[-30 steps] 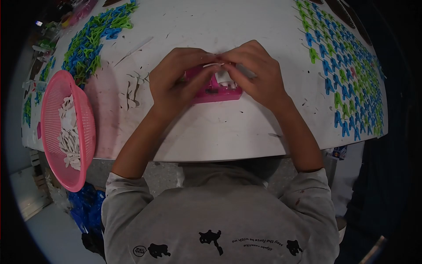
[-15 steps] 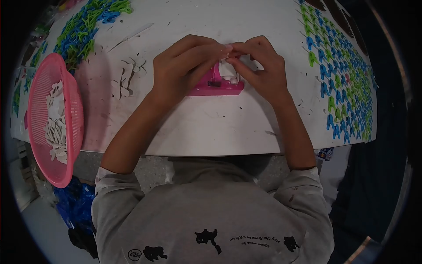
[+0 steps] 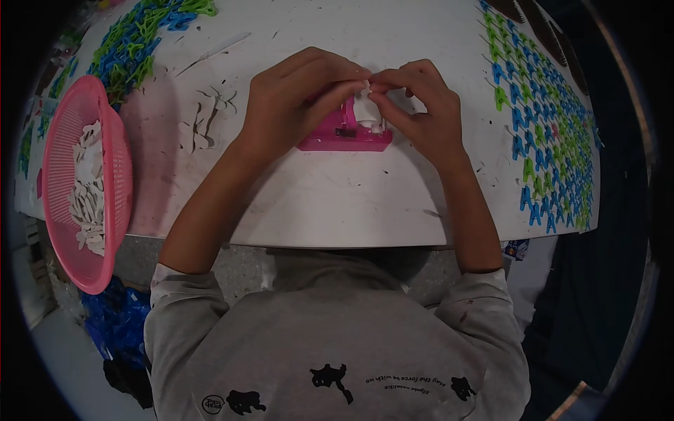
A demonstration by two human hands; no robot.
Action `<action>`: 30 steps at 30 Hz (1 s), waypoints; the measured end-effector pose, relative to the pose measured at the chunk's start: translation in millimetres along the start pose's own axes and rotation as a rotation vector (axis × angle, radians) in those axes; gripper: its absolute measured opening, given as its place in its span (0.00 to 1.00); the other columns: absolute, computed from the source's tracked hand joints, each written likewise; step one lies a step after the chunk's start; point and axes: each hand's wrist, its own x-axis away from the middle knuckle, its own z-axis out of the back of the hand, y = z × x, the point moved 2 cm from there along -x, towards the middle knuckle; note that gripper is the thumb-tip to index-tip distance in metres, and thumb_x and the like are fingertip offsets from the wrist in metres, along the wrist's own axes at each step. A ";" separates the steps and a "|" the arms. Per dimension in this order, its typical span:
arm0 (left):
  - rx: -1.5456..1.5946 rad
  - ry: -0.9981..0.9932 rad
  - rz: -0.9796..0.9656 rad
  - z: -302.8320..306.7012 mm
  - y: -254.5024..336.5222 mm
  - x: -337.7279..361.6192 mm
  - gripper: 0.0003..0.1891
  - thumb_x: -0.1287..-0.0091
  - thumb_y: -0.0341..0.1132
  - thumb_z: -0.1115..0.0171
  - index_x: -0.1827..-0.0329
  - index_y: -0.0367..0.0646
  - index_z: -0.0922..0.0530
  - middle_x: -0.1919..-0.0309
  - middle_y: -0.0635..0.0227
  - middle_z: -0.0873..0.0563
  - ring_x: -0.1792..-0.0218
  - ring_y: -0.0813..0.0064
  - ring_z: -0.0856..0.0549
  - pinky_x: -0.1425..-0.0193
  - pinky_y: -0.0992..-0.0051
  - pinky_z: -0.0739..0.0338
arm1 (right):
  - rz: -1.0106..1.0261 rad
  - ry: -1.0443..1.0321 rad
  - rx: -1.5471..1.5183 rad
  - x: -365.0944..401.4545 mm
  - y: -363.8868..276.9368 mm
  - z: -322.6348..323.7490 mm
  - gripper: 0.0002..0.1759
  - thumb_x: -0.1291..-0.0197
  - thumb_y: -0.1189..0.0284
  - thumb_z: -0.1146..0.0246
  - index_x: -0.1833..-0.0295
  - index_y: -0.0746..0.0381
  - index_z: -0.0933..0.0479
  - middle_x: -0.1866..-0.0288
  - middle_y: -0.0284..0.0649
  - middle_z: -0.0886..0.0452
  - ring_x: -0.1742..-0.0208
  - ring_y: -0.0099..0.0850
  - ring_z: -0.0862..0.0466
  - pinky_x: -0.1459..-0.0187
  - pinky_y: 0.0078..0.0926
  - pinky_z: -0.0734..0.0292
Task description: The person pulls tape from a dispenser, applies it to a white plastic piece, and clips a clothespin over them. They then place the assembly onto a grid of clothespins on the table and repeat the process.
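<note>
My left hand (image 3: 295, 91) and my right hand (image 3: 419, 102) meet fingertip to fingertip over the middle of the table. Both are closed in a pinch, and a small pale bit shows between the fingertips, too tiny to name. Just below the fingers sits a bright pink stand (image 3: 344, 144), shaped like a tape dispenser, with a white rounded part (image 3: 366, 112) on its right side. My left hand covers part of the stand's back, and the right thumb is close against the white part.
A pink basket (image 3: 123, 168) of white strips stands at the left table edge. Behind it lie heaped green and blue clips (image 3: 133, 45). Rows of similar clips (image 3: 547, 147) cover the right side. A thin white-handled tool (image 3: 223, 46) and pale scraps (image 3: 202, 126) lie left of my hands.
Both hands stay together over the pink stand with slight finger movement. My left fingers have shifted a little, and the pale bit between the fingertips shows more.
</note>
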 end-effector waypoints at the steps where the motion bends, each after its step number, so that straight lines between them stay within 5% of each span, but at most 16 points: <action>1: 0.008 -0.008 0.005 0.4 -0.9 0.4 0.10 0.42 0.25 0.28 0.57 0.40 0.14 0.63 0.66 0.12 0.66 0.77 0.14 0.64 0.81 0.19 | 0.000 -0.001 -0.001 0.2 0.3 0.0 0.15 0.53 0.76 0.26 0.56 0.56 0.14 0.64 0.29 0.13 0.62 0.26 0.20 0.61 0.23 0.19; 30: -0.021 -0.141 0.073 2.5 -14.6 5.0 0.11 0.44 0.29 0.25 0.58 0.45 0.13 0.68 0.70 0.14 0.68 0.77 0.15 0.65 0.78 0.20 | 0.080 -0.083 0.101 2.5 7.2 4.7 0.13 0.57 0.78 0.25 0.63 0.55 0.14 0.69 0.28 0.14 0.63 0.27 0.21 0.58 0.24 0.22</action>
